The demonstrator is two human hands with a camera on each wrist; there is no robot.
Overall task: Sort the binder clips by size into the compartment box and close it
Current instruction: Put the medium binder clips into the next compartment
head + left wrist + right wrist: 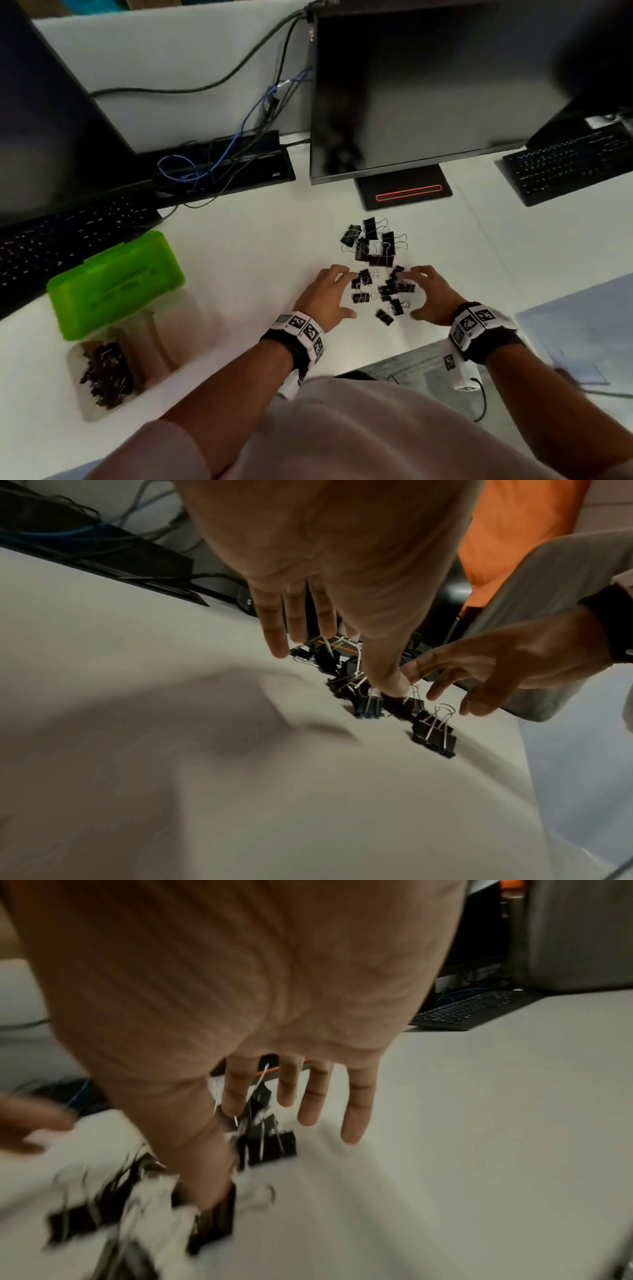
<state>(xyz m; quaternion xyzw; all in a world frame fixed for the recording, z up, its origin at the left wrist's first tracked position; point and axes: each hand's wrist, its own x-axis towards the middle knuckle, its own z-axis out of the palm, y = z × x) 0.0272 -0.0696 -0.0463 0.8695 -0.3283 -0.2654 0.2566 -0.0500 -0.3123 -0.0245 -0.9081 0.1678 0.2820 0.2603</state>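
Several black binder clips [373, 246] with silver handles lie scattered on the white desk [246, 246]; a nearer group [387, 294] sits between my two hands. My left hand [330, 298] hovers palm down at their left, fingers spread and relaxed, holding nothing. My right hand [428, 294] mirrors it on the right, fingers spread over the clips [270, 1139]. In the left wrist view my left thumb tip [390, 685] touches a clip [435, 734] cluster. The compartment box [113, 370] stands open at the left, green lid [116, 281] raised, one compartment full of small dark clips.
A monitor [428, 85] on its stand [404, 192] is just behind the clips. Keyboards lie at far left [61, 240] and far right [568, 168]. Cables [212, 164] run along the back. A pale sheet [582, 325] lies at the right edge.
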